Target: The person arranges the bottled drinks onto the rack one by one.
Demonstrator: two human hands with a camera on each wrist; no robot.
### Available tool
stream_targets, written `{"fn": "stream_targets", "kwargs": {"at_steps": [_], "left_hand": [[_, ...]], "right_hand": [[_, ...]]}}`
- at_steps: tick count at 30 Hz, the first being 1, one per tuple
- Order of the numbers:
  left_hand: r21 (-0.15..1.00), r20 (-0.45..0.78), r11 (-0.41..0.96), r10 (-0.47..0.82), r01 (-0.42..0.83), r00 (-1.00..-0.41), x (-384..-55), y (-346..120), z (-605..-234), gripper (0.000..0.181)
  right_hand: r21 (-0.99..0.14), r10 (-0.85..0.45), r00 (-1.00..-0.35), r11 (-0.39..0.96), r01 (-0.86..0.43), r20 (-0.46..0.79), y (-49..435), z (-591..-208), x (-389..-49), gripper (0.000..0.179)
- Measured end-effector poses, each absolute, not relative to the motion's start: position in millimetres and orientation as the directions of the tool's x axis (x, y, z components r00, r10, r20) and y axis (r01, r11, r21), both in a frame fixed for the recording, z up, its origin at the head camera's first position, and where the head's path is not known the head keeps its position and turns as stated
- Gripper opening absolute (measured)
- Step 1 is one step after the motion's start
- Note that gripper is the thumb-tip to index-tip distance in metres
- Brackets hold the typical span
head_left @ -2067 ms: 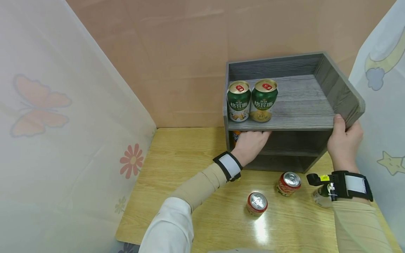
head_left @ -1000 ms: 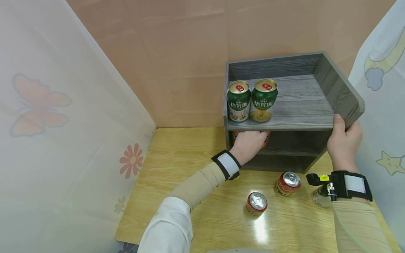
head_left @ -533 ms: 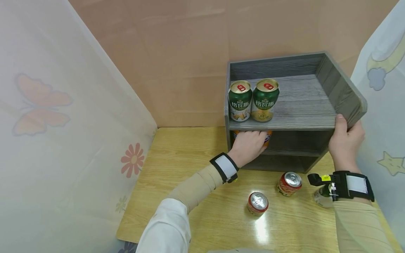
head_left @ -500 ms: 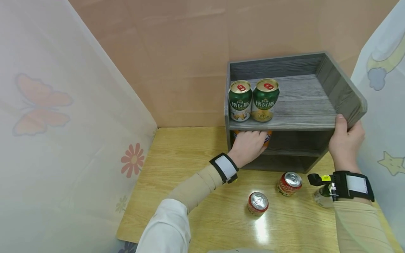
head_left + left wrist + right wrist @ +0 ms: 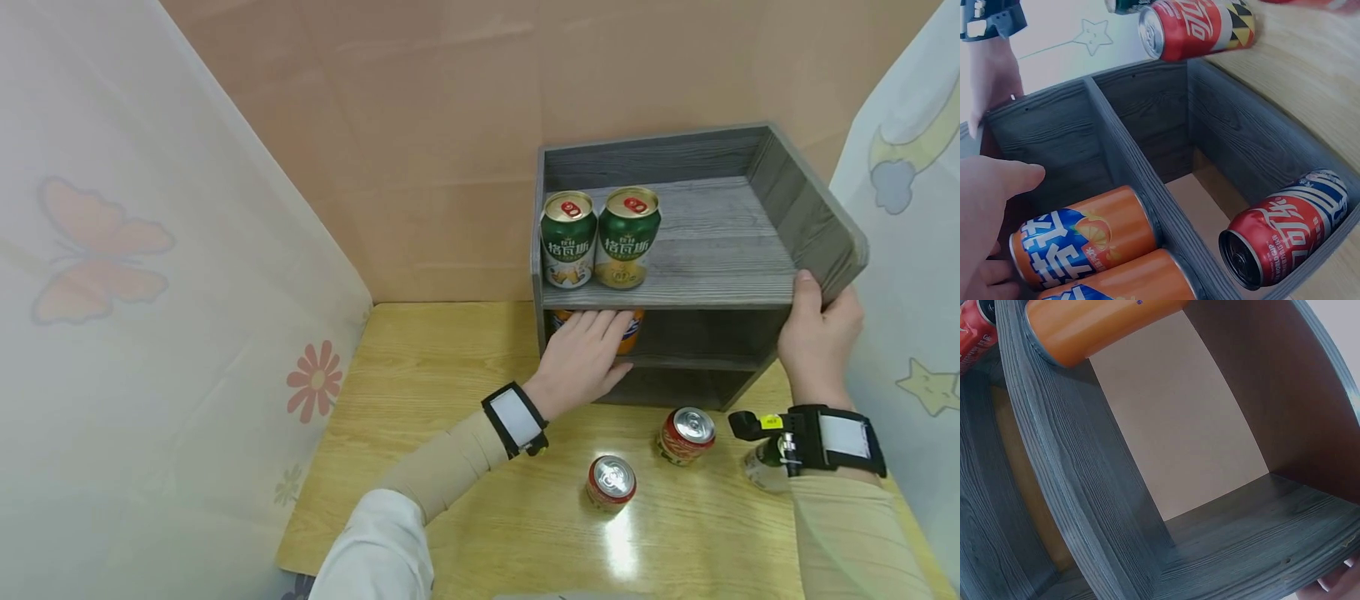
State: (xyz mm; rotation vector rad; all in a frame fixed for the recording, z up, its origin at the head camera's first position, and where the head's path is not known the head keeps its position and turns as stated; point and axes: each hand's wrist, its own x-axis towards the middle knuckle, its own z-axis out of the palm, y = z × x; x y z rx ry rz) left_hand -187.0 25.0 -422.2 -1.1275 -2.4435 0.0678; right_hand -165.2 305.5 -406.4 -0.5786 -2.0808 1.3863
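At the top shelf's (image 5: 712, 250) left edge, kvass cans (image 5: 628, 246); below, left hand (image 5: 580, 364), fingers straight, gripping nothing, at orange soda cans (image 5: 1107, 231) by the middle shelf's (image 5: 697, 362) left edge; on the desk (image 5: 450, 358), red cola cans (image 5: 611, 487); right hand (image 5: 820, 337) clasped on the grey shelf unit's (image 5: 813, 212) right edge.

Passable at right on middle shelf (image 5: 693, 362); blocked at left by orange cans (image 5: 1119, 219) and left hand (image 5: 579, 365).
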Motion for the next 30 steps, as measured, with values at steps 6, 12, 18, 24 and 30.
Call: {"fn": "stream_targets", "kwargs": {"at_steps": [6,12,18,24,30], "left_hand": [[-0.127,0.424,0.65,0.719,0.749,-0.551,-178.7,12.4,-418.0,0.076],[-0.045,0.563,0.591,0.681,0.805,-0.469,-176.7,0.3,-407.3,0.062],[-0.061,0.754,0.541,0.576,0.839,-0.316,-179.8,-10.7,-389.9,0.044],[-0.075,0.871,0.552,0.441,0.83,-0.214,-187.9,-20.6,-383.9,0.055],[0.082,0.89,0.586,0.321,0.806,-0.324,-200.3,-28.9,-388.0,0.082]], "right_hand": [[-0.928,0.637,-0.736,0.372,0.03,0.231,305.3,-407.0,-165.2,0.026],[-0.927,0.634,-0.739,0.374,0.036,0.227,305.4,-406.1,-164.4,0.027],[-0.926,0.628,-0.745,0.376,0.038,0.224,304.2,-405.1,-163.7,0.031],[-0.929,0.633,-0.74,0.37,0.032,0.226,305.2,-405.6,-164.4,0.03],[-0.929,0.629,-0.748,0.367,0.046,0.212,305.5,-405.7,-163.9,0.034]]}}
